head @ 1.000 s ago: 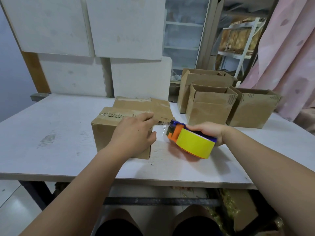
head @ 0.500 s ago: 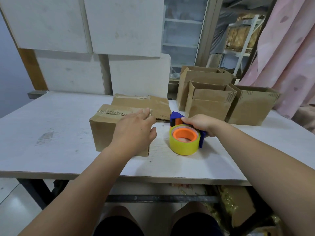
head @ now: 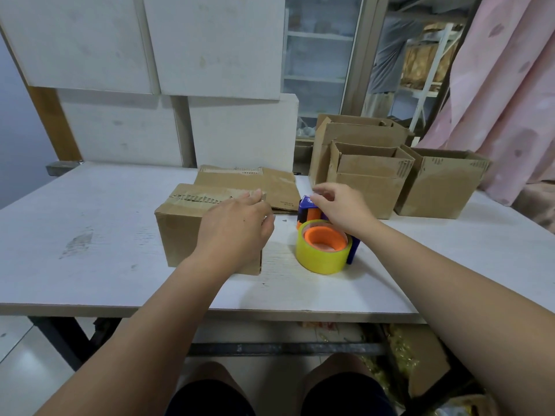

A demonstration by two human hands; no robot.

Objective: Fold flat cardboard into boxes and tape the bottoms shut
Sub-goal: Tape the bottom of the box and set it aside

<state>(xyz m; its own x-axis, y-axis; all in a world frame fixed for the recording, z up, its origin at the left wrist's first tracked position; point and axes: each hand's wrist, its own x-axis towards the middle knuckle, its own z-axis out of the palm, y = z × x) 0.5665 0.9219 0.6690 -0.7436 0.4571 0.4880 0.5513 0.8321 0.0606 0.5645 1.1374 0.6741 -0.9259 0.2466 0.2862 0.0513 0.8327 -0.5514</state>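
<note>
Our right hand is now off the tape dispenser, set down mid-way along the table, and hovers empty, fingers loose | left hand presses flat on the taped box beside it | we should rub the tape end down firmly.

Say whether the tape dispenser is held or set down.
Set down: tape dispenser lies on the table; the right hand is open, not gripping it.

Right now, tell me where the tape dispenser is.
In the head view the tape dispenser lies on the white table, just right of the taped box and in front of the flat cardboard, under the right hand.
</note>
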